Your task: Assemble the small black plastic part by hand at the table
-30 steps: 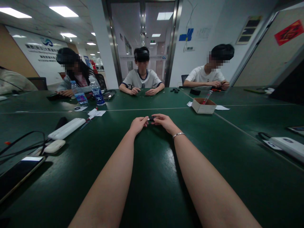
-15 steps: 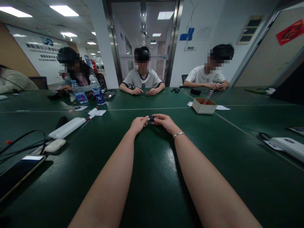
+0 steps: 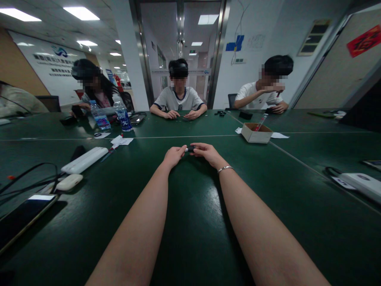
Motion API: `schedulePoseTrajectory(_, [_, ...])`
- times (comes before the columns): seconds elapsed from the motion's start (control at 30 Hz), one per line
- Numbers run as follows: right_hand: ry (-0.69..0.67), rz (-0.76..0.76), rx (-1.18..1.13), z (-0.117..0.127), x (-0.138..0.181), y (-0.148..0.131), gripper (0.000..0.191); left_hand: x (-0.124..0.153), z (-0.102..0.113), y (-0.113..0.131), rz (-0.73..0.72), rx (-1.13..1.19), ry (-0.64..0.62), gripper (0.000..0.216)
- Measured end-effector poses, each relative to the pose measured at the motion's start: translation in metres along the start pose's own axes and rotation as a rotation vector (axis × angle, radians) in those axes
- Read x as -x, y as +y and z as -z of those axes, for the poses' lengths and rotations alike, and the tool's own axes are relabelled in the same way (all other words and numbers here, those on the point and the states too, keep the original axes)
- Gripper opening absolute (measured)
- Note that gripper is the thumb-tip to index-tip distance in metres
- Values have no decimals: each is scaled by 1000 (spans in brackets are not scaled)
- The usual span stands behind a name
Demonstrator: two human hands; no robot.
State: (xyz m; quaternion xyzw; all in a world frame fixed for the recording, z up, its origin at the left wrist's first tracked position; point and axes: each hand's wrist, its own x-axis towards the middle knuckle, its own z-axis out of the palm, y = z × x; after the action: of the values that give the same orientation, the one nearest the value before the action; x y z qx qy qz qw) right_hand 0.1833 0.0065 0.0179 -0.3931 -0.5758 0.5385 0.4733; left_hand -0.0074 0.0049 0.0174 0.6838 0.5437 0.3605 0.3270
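Observation:
Between my two hands, just over the green table [image 3: 190, 222], is a small dark object with a shiny metal part [image 3: 189, 149]; it is too small to name. My left hand [image 3: 175, 156] pinches its left, metal end between thumb and fingers. From the other side my right hand [image 3: 207, 152] has its thumb and fingers closed on the dark end. A silver bracelet [image 3: 225, 169] circles my right wrist. The hidden part of the object lies behind my fingertips.
A small open box [image 3: 256, 136] with a clear tube stands ahead right. Two bottles [image 3: 123, 119] and paper scraps [image 3: 121, 141] are ahead left. At left lie a white power bank [image 3: 85, 160], a white case [image 3: 69, 182], cables and a phone [image 3: 28, 216]. Several people sit opposite.
My hands and the small object stay almost still. The person at the far right has raised one hand toward the face. The person at left has lifted a dark object.

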Motion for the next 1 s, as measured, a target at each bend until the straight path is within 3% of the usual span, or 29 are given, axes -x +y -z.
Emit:
schedulePoseTrajectory(0.47, [-11,23,28,0,0,0,29,-1,-1,-3,-10,7,11,53])
schedulePoseTrajectory(1.0, [89,-29,-13,-3,0,-4,9,-7,-6,-12,-121,92,-5,41])
